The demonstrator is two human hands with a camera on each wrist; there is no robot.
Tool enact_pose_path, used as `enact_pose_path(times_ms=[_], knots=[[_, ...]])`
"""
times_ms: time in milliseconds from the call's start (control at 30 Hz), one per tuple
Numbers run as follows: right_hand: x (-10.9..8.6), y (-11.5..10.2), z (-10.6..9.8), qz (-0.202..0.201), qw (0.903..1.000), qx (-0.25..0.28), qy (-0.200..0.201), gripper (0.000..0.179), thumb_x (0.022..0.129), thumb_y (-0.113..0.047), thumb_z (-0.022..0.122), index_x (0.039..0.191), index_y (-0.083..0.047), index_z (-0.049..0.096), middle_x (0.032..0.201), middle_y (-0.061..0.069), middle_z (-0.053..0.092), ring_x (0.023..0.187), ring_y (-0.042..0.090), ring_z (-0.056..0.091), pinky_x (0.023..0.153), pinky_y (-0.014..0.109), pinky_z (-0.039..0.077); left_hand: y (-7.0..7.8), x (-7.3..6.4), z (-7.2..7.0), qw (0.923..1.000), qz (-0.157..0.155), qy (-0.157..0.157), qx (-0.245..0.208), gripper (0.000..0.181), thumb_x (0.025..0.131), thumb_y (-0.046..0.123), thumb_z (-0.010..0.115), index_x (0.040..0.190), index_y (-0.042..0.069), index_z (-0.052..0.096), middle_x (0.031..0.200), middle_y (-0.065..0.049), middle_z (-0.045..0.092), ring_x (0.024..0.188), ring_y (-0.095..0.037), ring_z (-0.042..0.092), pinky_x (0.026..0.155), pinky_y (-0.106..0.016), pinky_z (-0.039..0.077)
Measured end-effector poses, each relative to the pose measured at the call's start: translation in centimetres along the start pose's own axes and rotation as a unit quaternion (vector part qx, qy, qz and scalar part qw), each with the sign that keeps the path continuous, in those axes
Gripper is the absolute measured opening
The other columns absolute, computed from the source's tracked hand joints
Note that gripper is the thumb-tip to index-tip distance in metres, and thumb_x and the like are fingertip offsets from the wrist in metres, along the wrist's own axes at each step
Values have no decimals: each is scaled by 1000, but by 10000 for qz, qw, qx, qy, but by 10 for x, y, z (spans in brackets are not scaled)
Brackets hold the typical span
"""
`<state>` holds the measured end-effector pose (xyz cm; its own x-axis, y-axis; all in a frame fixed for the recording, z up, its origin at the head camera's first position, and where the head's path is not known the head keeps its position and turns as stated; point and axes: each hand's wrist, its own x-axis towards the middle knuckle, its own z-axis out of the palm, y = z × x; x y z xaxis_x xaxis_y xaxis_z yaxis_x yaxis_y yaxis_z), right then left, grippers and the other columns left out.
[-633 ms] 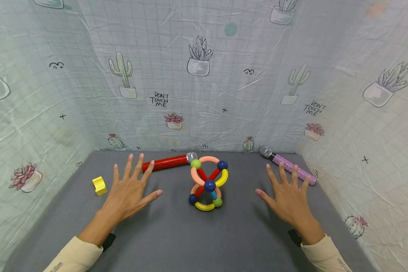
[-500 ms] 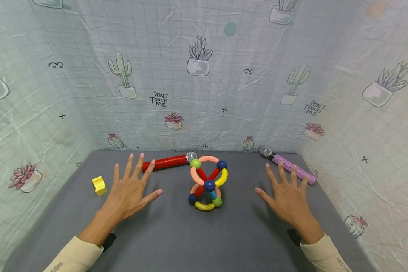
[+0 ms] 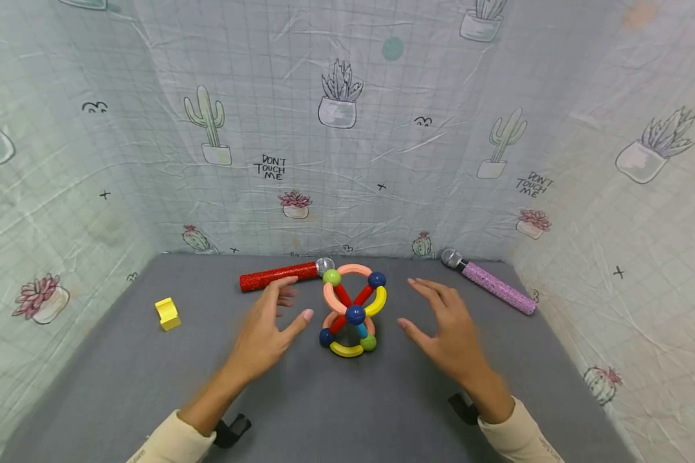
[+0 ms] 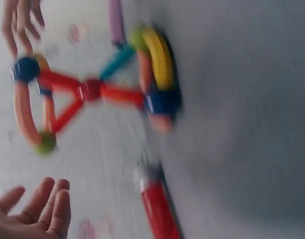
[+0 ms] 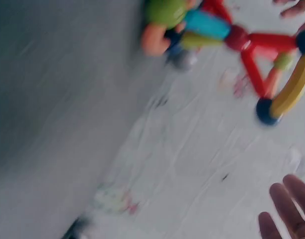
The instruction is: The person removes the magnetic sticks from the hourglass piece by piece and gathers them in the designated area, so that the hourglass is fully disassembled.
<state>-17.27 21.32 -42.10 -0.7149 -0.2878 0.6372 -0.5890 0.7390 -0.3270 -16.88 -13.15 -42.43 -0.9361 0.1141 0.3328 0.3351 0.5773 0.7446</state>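
A toy built from colourful rods and balls (image 3: 356,314) stands upright mid-table, with a ring of curved pieces at top and bottom and crossing red and blue rods between. To its left is my left hand (image 3: 264,337), thumb apart from the loosely bent fingers, touching nothing. My right hand (image 3: 453,331) is held on the other side, likewise apart from the toy. The left wrist view shows the toy's red centre ball (image 4: 90,90) between both hands. In the right wrist view, a yellow curved piece (image 5: 293,85) appears above the right fingertips.
Behind the left hand lies a red glittery microphone (image 3: 278,276). A purple glittery microphone (image 3: 498,287) lies at the back right. Toward the left edge of the grey table (image 3: 347,411) is a small yellow block (image 3: 168,314). Printed cloth walls (image 3: 347,161) enclose the back and sides.
Both hands have moved inward toward the toy from wide, spread-finger positions. They have turned so the palms face each other more. The toy, microphones and block stay in place.
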Motion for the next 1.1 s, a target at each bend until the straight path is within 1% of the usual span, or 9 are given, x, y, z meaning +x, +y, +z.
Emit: enact_pose_path(times_ms=[100,200,333,467,633,767,867,1000,1100], knots=[[7,-17,9,-287,9994,204,-33,74,82,-27,93,149,-16,62,145,6,64,126,26,58,105,50,48,12,0,19,9946,-339,-27,-985,70,100,35,75,158,21,37,136,-9,66,116,-26,68,97,-44,57],[13,-32,19,-504,9983,269,-92,71,82,-28,94,145,-16,65,139,4,68,126,24,59,105,48,48,22,1,36,9833,-548,71,-1732,71,101,29,75,158,21,35,129,-11,68,105,-24,70,90,-35,58],[19,-44,33,-732,9968,299,-92,64,81,-30,95,138,-15,70,130,2,72,123,23,62,102,46,50,29,3,53,9686,-673,287,-2376,72,100,20,76,158,16,32,119,-16,70,95,-21,71,82,-26,58],[22,-48,43,-922,9953,282,-15,55,79,-30,96,127,-13,76,122,3,76,119,23,65,101,46,50,33,4,65,9550,-771,369,-2839,74,100,16,76,157,13,30,109,-18,71,88,-19,70,78,-22,56],[24,-50,49,-927,9955,176,-19,45,80,-28,96,117,-12,77,118,5,77,116,24,66,102,46,50,35,5,71,9427,-874,361,-3200,72,100,16,75,157,14,31,101,-18,70,81,-17,68,73,-23,54],[25,-51,51,-883,9959,166,-52,43,79,-24,96,116,-12,77,116,4,77,115,23,65,102,45,50,34,5,73,9354,-1040,340,-3363,67,101,16,74,155,15,33,99,-16,68,77,-14,66,74,-25,55],[25,-51,51,-908,9957,156,-89,41,80,-25,96,115,-13,77,115,3,77,115,22,65,102,44,50,34,6,73,9334,-1103,329,-3400,65,101,15,74,153,14,34,98,-16,67,76,-13,64,75,-26,57],[26,-52,51,-901,9957,160,-159,39,84,-28,93,116,-13,77,116,2,76,115,21,65,102,43,49,33,7,72,9353,-1116,348,-3341,64,100,14,75,152,14,36,95,-14,67,74,-16,63,71,-24,55],[26,-52,51,-914,9955,168,-163,40,84,-28,93,118,-13,77,116,2,76,115,21,64,102,42,49,32,8,70,9368,-1114,391,-3295,64,99,11,75,151,15,39,91,-12,66,72,-19,61,67,-22,53]])
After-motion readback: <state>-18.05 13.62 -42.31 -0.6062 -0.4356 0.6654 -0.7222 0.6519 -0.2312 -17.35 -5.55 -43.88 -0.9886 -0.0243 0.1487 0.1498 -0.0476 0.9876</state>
